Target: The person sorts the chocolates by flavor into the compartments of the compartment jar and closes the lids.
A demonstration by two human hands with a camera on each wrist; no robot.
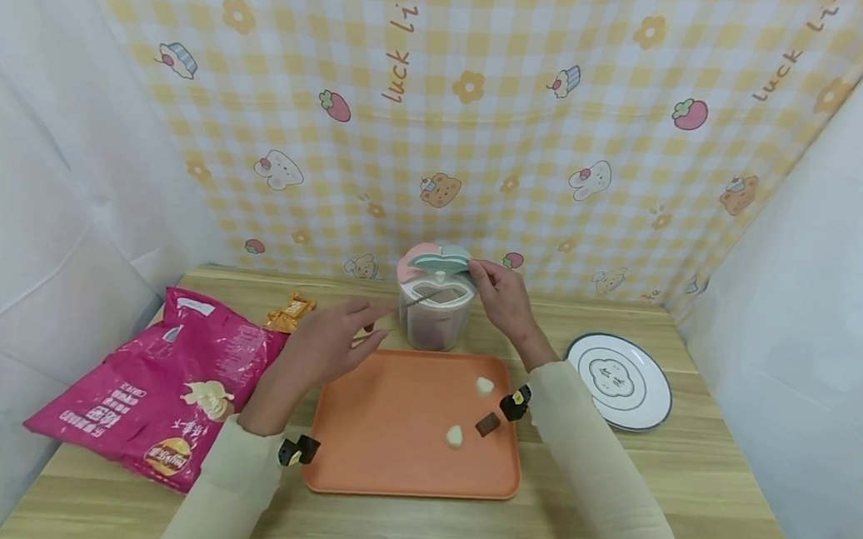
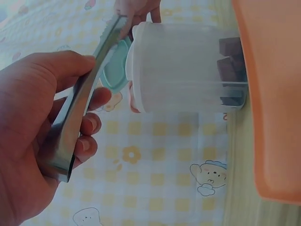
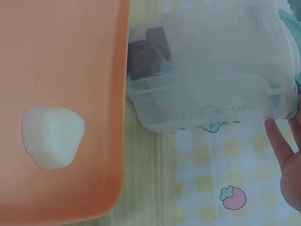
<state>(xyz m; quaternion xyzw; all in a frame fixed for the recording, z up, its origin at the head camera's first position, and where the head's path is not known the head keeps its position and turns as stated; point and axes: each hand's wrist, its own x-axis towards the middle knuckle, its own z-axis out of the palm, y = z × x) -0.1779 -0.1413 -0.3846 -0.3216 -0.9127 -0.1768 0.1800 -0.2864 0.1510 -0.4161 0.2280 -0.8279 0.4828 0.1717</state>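
Note:
My left hand point(image 1: 324, 341) grips metal tongs point(image 2: 77, 108), fingers on one side and thumb on the other. In the head view their far end reaches over the open compartment of a clear plastic container point(image 1: 431, 328). Several dark brown chocolate pieces point(image 2: 229, 68) lie at the container's bottom. With its fingers at the right edge of the raised green lid point(image 1: 432, 261), my right hand point(image 1: 503, 299) holds that flap up. One right fingertip point(image 3: 273, 125) is beside the container's rim in the right wrist view. Whether the tongs hold anything cannot be seen.
An orange tray point(image 1: 391, 421) before the container bears two white pieces point(image 1: 453, 436) and one brown chocolate point(image 1: 488, 425). On the left lie a magenta chip bag point(image 1: 160, 384) and orange-wrapped sweets point(image 1: 291, 312). A white plate point(image 1: 641, 384) sits right. A patterned cloth point(image 1: 441, 136) hangs behind.

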